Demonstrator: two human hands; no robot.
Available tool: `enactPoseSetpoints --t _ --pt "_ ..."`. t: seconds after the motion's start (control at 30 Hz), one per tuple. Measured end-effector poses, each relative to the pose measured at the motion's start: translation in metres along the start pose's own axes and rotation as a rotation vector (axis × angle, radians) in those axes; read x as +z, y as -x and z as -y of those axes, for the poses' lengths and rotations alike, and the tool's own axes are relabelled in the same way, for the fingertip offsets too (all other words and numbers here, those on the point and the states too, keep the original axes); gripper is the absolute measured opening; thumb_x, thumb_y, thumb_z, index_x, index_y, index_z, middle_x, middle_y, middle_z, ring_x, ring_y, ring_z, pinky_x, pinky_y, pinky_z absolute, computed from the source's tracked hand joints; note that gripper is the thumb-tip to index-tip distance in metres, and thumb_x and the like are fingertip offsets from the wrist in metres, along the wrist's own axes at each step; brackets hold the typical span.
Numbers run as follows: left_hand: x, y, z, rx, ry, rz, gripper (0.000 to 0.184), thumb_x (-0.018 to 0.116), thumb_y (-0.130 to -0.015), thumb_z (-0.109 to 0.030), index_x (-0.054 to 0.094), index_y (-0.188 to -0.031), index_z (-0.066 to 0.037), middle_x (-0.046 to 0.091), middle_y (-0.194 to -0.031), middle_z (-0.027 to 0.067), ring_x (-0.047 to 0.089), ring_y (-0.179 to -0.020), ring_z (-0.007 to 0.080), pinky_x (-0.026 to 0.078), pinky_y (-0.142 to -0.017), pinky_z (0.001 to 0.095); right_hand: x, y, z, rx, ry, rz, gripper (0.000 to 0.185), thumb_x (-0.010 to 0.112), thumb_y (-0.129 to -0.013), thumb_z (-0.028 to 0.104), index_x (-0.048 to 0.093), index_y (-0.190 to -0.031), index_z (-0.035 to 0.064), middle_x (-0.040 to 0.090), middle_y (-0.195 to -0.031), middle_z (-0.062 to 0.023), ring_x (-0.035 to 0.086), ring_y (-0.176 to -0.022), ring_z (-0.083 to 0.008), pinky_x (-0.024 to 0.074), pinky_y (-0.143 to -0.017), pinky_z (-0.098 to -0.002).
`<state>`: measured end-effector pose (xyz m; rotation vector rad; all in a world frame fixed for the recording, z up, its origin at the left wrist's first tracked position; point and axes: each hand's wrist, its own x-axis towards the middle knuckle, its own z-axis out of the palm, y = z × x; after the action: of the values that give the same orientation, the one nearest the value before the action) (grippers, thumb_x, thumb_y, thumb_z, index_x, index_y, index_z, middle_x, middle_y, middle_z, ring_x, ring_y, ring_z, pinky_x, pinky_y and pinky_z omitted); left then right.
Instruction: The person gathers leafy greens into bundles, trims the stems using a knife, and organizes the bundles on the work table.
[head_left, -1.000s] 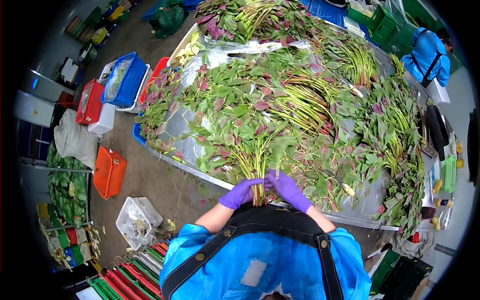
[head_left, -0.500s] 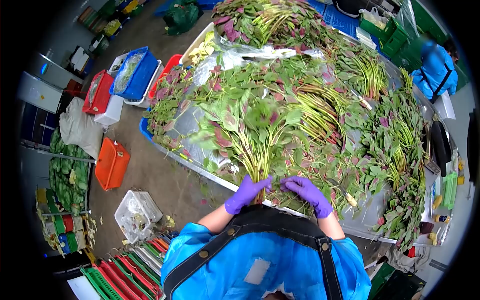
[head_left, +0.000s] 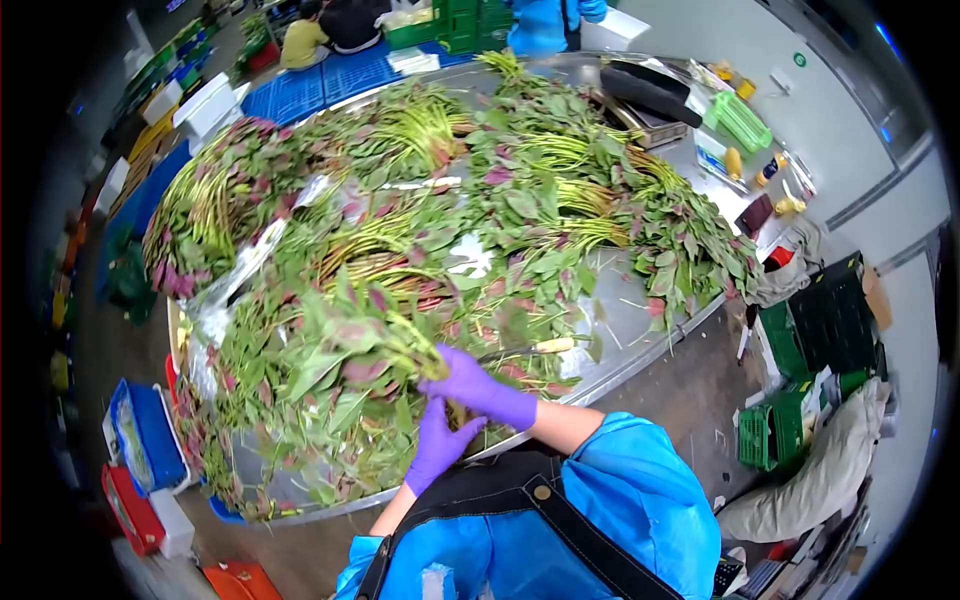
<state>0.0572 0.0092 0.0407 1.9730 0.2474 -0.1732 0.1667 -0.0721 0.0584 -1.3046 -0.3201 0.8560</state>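
Note:
A bunch of leafy greens with green and purple leaves points up and to the left in front of me. My right hand, in a purple glove, is closed around its stems. My left hand, also gloved, is just below the right one. Its thumb stands apart from its fingers, and its fingertips are close to the stem ends, partly hidden under the right hand. Just beyond the right hand lies a knife with a pale yellow handle, on loose leaves.
More bunches of greens cover the metal table. A green basket and small items stand at its far right. Blue and red crates are at the left. A person in blue stands across the table.
My view has turned to the right. The bunch, upright in my left hand before, now leans left in my right hand. My hands have come together, and my left hand has loosened.

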Motion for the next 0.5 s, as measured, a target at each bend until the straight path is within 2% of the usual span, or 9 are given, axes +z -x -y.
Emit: enactPoseSetpoints --t 0.03,0.07,0.13,0.2,0.27,0.3,0.37,0.43,0.5 --pt "0.004 -0.003 -0.015 0.056 0.145 -0.057 0.071 0.074 -0.069 -0.02 0.037 -0.125 0.002 0.048 -0.121 0.0186 0.048 -0.112 0.0267 0.038 -0.093 0.0336 -0.023 0.005 0.028 0.048 -0.078 -0.02 0.05 0.069 -0.073 0.012 0.045 -0.115 0.0003 0.055 -0.097 -0.0031 0.052 -0.088 -0.0117 0.044 -0.079 -0.0265" --pt "0.008 -0.009 -0.015 0.062 0.14 -0.052 0.071 0.074 -0.069 -0.02 0.037 -0.125 0.002 0.048 -0.121 0.0186 0.048 -0.112 0.0267 0.038 -0.093 0.0336 -0.05 -0.001 0.028 -0.177 0.104 -0.103 0.048 0.07 -0.073 0.015 0.047 -0.113 0.001 0.057 -0.096 -0.0042 0.052 -0.087 -0.013 0.0436 -0.081 -0.0278" --pt "0.012 -0.014 -0.008 0.099 0.232 -0.131 0.066 0.072 -0.07 -0.013 0.038 -0.125 0.001 0.048 -0.122 0.0171 0.047 -0.113 0.025 0.037 -0.095 0.0333 -0.11 0.009 0.085 -0.156 0.582 -0.087 0.055 0.07 -0.072 0.023 0.048 -0.117 0.0022 0.059 -0.099 -0.0082 0.055 -0.09 -0.0158 0.0424 -0.085 -0.0295" --pt "0.011 -0.014 0.002 0.083 0.256 -0.164 0.059 0.068 -0.073 -0.008 0.039 -0.124 0.001 0.049 -0.121 0.0157 0.048 -0.112 0.0238 0.037 -0.095 0.0333 -0.18 0.01 0.103 -0.256 0.677 0.005 0.064 0.071 -0.071 0.024 0.043 -0.124 0.0026 0.057 -0.11 -0.0139 0.054 -0.099 -0.0205 0.0406 -0.089 -0.031" --pt "0.015 -0.013 0.02 -0.087 0.318 -0.231 0.051 0.066 -0.074 -0.005 0.044 -0.12 0.002 0.051 -0.118 0.0144 0.05 -0.109 0.0218 0.038 -0.094 0.0323 -0.24 0.01 0.128 -0.157 0.869 0.058 0.069 0.071 -0.065 0.02 0.042 -0.125 0.001 0.055 -0.115 -0.0151 0.054 -0.103 -0.0223 0.039 -0.092 -0.0316" --pt "0.016 -0.014 0.02 -0.093 0.318 -0.244 0.051 0.066 -0.074 -0.005 0.044 -0.12 0.002 0.051 -0.118 0.0144 0.05 -0.109 0.0218 0.038 -0.094 0.0323 -0.292 -0.007 0.106 -0.122 0.916 0.073 0.067 0.07 -0.064 0.017 0.043 -0.124 0.0024 0.055 -0.114 -0.0175 0.054 -0.103 -0.0244 0.041 -0.09 -0.0329" --pt "0.021 -0.012 0.016 -0.218 0.405 -0.284 0.042 0.062 -0.076 -0.002 0.048 -0.116 0.0 0.054 -0.114 0.0109 0.051 -0.107 0.019 0.039 -0.093 0.0305 -0.356 -0.027 0.083 -0.075 1.366 -0.069 0.067 0.068 -0.064 0.017 0.043 -0.125 0.0067 0.056 -0.109 -0.0223 0.056 -0.097 -0.0346 0.0455 -0.082 -0.0383" --pt "0.029 -0.013 0.011 -0.244 0.404 -0.281 0.042 0.063 -0.076 -0.002 0.049 -0.115 0.001 0.055 -0.113 0.0115 0.052 -0.105 0.019 0.04 -0.091 0.0301 -0.386 -0.041 0.064 0.223 1.684 -0.152 0.075 0.068 -0.063 0.016 0.036 -0.13 0.0088 0.058 -0.103 -0.0208 0.058 -0.092 -0.0346 0.0449 -0.08 -0.0409" --pt "0.034 -0.015 0.01 -0.249 0.423 -0.269 0.042 0.064 -0.076 -0.003 0.049 -0.115 0.001 0.056 -0.11 0.0116 0.054 -0.103 0.0184 0.042 -0.088 0.0289 -0.402 -0.051 0.046 0.161 1.702 -0.211 0.078 0.067 -0.062 0.014 0.033 -0.132 0.0096 0.058 -0.102 -0.02 0.058 -0.092 -0.0335 0.044 -0.081 -0.0423"
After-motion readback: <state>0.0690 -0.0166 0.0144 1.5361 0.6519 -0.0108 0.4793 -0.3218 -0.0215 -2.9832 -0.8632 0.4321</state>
